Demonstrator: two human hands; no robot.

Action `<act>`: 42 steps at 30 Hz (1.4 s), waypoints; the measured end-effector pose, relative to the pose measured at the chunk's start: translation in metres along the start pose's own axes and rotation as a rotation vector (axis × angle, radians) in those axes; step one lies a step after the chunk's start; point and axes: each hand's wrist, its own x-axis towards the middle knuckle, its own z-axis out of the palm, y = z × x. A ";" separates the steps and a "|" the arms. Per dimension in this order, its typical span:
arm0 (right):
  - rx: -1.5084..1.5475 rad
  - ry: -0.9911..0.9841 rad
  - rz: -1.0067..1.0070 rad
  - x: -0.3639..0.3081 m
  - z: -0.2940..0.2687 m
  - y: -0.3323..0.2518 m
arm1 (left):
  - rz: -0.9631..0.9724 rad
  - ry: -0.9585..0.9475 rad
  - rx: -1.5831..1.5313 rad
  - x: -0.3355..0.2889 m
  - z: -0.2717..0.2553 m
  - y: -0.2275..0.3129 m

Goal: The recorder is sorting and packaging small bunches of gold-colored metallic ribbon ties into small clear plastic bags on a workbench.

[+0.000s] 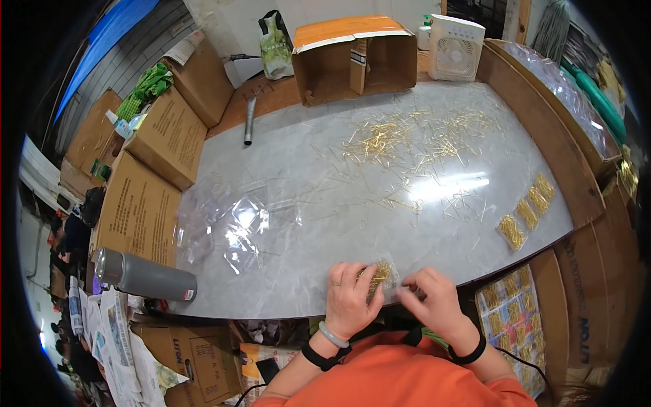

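Note:
At the table's near edge, my left hand (348, 298) is closed on a small clear plastic bag (382, 277) filled with thin gold-coloured metal hooks. My right hand (435, 306) is just to the right of the bag, with its fingers curled and pinched together by the bag's edge. What those fingertips grip, if anything, is too small to tell. Loose gold hooks (383, 139) lie scattered across the far middle and right of the grey tabletop (325, 203). Empty clear bags (244, 220) are heaped on the left. Several filled bags (527, 211) lie in a row near the right edge.
A grey bottle (146, 274) lies at the left edge beside cardboard boxes (139, 207). Toward the back are a metal tube (249, 122), an open cardboard box (322, 71) and a white fan (456, 49). A wooden board (553, 146) borders the right side.

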 end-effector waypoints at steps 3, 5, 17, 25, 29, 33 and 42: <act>-0.092 0.000 -0.132 -0.011 0.010 0.002 | -0.008 -0.013 0.012 -0.001 0.002 0.001; -0.172 0.046 -0.214 -0.016 0.023 0.004 | -0.019 -0.025 0.018 -0.004 0.002 0.001; -0.026 0.051 0.072 0.003 0.015 0.009 | 0.014 -0.027 -0.025 -0.002 -0.001 -0.001; -0.021 -0.145 -0.016 0.024 -0.001 0.022 | 0.011 -0.047 -0.025 -0.002 -0.002 -0.002; -0.048 -0.270 0.011 0.028 -0.006 0.024 | 0.010 -0.048 -0.019 -0.002 -0.001 -0.001; 0.021 -0.338 0.145 0.035 -0.013 0.021 | 0.017 -0.058 -0.010 -0.001 -0.001 -0.001; 0.230 -0.327 0.374 0.033 -0.008 0.029 | 0.046 -0.060 -0.008 0.000 0.000 -0.001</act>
